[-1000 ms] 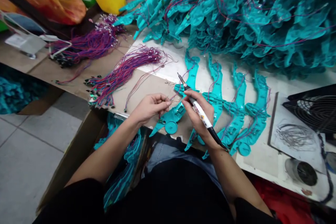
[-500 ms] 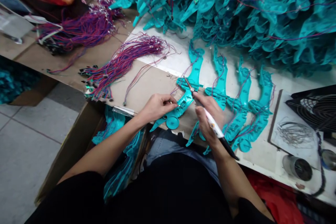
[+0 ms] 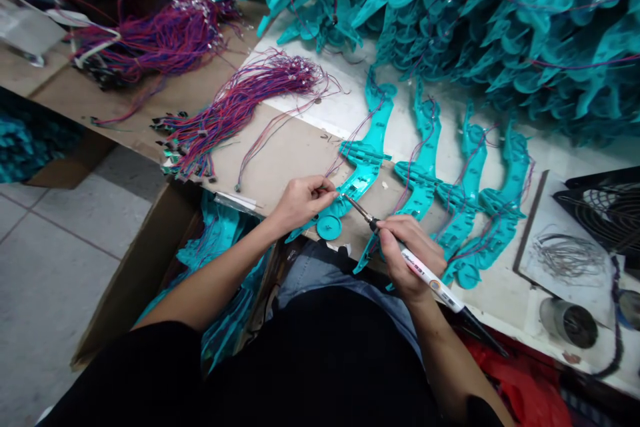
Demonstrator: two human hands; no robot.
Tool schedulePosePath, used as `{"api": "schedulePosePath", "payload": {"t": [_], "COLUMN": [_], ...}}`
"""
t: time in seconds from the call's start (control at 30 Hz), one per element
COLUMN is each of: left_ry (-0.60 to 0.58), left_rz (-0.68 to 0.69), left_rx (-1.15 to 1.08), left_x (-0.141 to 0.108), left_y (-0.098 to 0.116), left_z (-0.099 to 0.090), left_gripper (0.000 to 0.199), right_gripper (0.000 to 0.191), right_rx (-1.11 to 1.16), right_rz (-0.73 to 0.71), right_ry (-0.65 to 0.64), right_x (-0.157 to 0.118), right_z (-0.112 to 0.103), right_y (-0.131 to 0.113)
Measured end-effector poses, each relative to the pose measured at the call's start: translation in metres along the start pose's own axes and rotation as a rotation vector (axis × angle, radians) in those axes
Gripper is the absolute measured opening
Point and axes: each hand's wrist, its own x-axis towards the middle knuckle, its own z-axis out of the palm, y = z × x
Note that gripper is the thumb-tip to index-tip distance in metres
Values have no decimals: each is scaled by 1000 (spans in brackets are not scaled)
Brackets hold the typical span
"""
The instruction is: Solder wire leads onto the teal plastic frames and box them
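In my right hand (image 3: 411, 250) is a white and black soldering iron (image 3: 434, 284), held like a pen. Its metal tip points left and reaches the lower part of a teal plastic piece (image 3: 361, 180), close to my left fingertips. My left hand (image 3: 301, 203) is closed in a pinch over that same piece; whatever sits between thumb and finger is too small to make out. A round teal disc (image 3: 329, 227) shows at the piece's lower end. Thin red and blue wires run along its upper left side.
Several similar teal pieces (image 3: 423, 153) with wires lie to the right, below a large teal heap (image 3: 500, 33). A wire bundle (image 3: 260, 97) lies left. At the right are a fan (image 3: 607, 197), a board with thin wire (image 3: 570, 257) and a round tin (image 3: 570, 321).
The soldering iron's tip has come down from the middle of the teal piece to beside my left fingertips. My right hand has moved down and right; my left hand has hardly moved.
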Motion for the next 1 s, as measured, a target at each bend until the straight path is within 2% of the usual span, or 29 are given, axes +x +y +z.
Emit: {"api": "schedulePosePath", "payload": {"t": [0.43,0.6,1.0], "left_ry": [-2,-3,-8], "left_rz": [5,-3,8], "left_rx": [8,-6,-23], "left_x": [1,1,2], "left_y": [0,0,-1], "left_z": [0,0,0], "left_gripper": [19,17,19], "right_gripper": [15,17,16], "right_rx": [-53,-52,-35], "right_rz": [-72,-90,-77], "right_ry": [-43,3,-44], "right_x": [0,3,2], "right_z": [0,-4,0], "right_y": [1,-1,2]}}
